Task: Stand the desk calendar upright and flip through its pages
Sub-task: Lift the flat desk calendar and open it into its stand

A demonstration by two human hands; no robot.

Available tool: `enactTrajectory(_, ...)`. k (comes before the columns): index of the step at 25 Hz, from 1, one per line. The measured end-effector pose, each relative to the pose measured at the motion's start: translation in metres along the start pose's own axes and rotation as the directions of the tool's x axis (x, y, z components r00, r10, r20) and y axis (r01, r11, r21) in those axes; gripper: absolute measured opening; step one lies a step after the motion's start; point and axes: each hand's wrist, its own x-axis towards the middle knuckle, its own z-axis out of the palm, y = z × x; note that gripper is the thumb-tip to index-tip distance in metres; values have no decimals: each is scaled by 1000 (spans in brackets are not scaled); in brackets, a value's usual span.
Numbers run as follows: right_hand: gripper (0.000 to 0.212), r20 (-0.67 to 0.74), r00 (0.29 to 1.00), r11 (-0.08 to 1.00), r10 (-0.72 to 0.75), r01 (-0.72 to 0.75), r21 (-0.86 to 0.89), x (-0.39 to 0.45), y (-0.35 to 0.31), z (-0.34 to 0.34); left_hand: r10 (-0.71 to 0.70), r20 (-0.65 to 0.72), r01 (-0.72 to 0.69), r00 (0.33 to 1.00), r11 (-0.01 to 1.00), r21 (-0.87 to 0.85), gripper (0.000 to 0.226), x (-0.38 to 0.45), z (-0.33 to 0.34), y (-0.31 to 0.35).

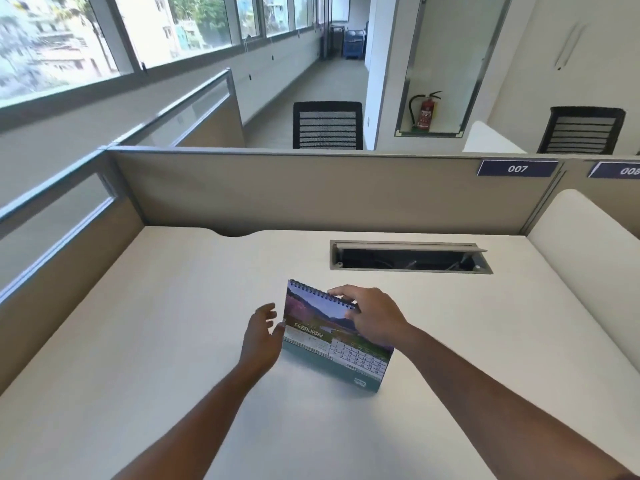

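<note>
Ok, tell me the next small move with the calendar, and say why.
Probably lift the February page over the spiral binding with the right hand. The desk calendar already stands upright on the desk, February faces the camera, and the right hand's fingers sit on the page at its top edge by the spiral. The left hand is at the calendar's left edge and could steady it.
</note>
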Motion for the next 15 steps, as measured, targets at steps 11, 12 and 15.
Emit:
enactTrajectory(11, 56, -493, 869, 985, -41, -49, -168, -11, -9, 38, -39, 63, 48, 997, 988, -146, 26, -25, -28, -10)
enactTrajectory(12, 60, -558, 829, 986, 46, -127, -107, -13, -7, 41, -24, 75, 34, 997, 989, -141, 30, -23, -30, -9)
enactTrajectory(15, 68, -545, 709, 895, 446, -347, 281, -19, 1, 55, 15, 114, -1, 993, 993, -116, 39, -15, -34, -9)
